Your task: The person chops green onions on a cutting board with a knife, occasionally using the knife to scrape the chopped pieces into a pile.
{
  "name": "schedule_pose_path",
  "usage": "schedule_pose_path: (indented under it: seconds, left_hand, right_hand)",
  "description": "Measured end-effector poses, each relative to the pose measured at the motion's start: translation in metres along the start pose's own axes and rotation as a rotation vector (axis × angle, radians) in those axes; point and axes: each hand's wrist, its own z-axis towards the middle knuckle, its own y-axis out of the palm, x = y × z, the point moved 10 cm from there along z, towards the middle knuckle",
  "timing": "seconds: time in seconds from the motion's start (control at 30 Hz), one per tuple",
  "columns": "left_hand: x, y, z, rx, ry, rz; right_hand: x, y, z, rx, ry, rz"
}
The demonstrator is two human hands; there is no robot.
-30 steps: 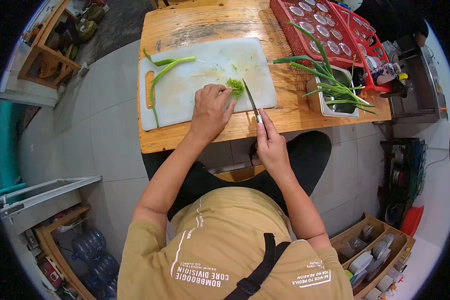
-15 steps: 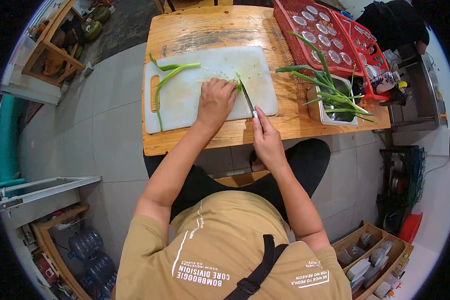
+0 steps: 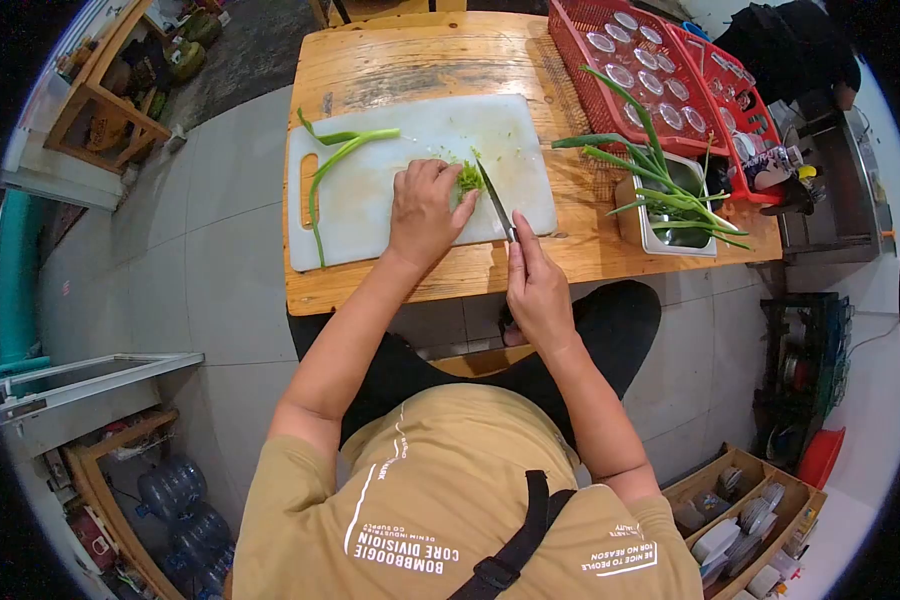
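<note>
A white cutting board (image 3: 370,215) lies on the wooden table (image 3: 390,60). My left hand (image 3: 426,208) rests on it, fingers curled beside a small heap of chopped green onion (image 3: 469,180); whether anything is pinched under the fingers is hidden. The knife (image 3: 495,200) is in my right hand (image 3: 539,285), its blade just right of the heap and pointing away from me. A longer green onion (image 3: 342,152) lies bent at the board's left side. More green onions (image 3: 670,195) stick out of a metal container (image 3: 660,242) to the right.
A red crate (image 3: 580,75) with several clear round lids stands at the back right, beside another red basket (image 3: 745,190) with bottles. A person in dark clothes (image 3: 790,50) is at the far upper right, near a metal sink (image 3: 840,215).
My left hand has shifted slightly left and its thumb has spread, so more of the chopped heap shows. The knife has moved a little to the right of the heap.
</note>
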Motion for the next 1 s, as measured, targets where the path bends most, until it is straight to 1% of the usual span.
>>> schedule_pose_path:
  seconds: [0.07, 0.13, 0.17, 0.23, 0.33, 0.57, 0.63, 0.67, 0.73, 0.87, 0.93, 0.97, 1.0]
  left_hand:
    - [-0.001, 0.004, 0.002, -0.006, -0.006, 0.005]
    - [-0.002, 0.007, 0.004, -0.016, -0.027, 0.024]
    - [-0.003, 0.008, 0.005, -0.017, -0.027, 0.023]
    - [-0.006, 0.014, 0.006, -0.060, -0.054, 0.030]
    - [-0.009, 0.020, 0.007, -0.083, -0.047, 0.021]
    - [-0.008, 0.020, 0.008, -0.086, -0.048, -0.006]
    - [-0.008, 0.021, 0.007, -0.105, -0.063, -0.009]
    - [-0.008, 0.021, 0.006, -0.106, -0.063, -0.010]
    - [-0.008, 0.022, 0.006, -0.109, -0.060, -0.025]
    - [-0.009, 0.024, 0.006, -0.121, -0.077, -0.023]
    - [-0.008, 0.019, 0.006, -0.079, -0.035, -0.028]
    - [-0.009, 0.018, 0.008, -0.074, -0.036, -0.028]
    - [-0.010, 0.019, 0.007, -0.087, -0.052, -0.027]
  right_hand:
    - [-0.003, 0.000, 0.002, -0.001, -0.028, -0.045]
    - [-0.005, 0.002, 0.002, 0.006, -0.106, -0.109]
    - [-0.003, 0.003, 0.003, 0.005, -0.105, -0.110]
    - [-0.004, 0.006, 0.004, 0.007, -0.142, -0.150]
    - [0.000, 0.011, 0.006, -0.028, -0.145, -0.198]
    - [-0.001, 0.012, 0.007, -0.005, -0.167, -0.188]
    - [0.005, 0.021, 0.006, -0.091, -0.128, -0.266]
    - [0.004, 0.023, 0.005, -0.092, -0.126, -0.265]
    - [0.007, 0.036, 0.002, -0.186, -0.073, -0.352]
    - [0.002, 0.039, 0.009, -0.172, -0.082, -0.281]
    - [0.013, 0.037, 0.003, -0.227, -0.006, -0.183]
    - [0.012, 0.036, 0.005, -0.227, -0.010, -0.186]
    - [0.012, 0.033, 0.007, -0.220, 0.004, -0.116]
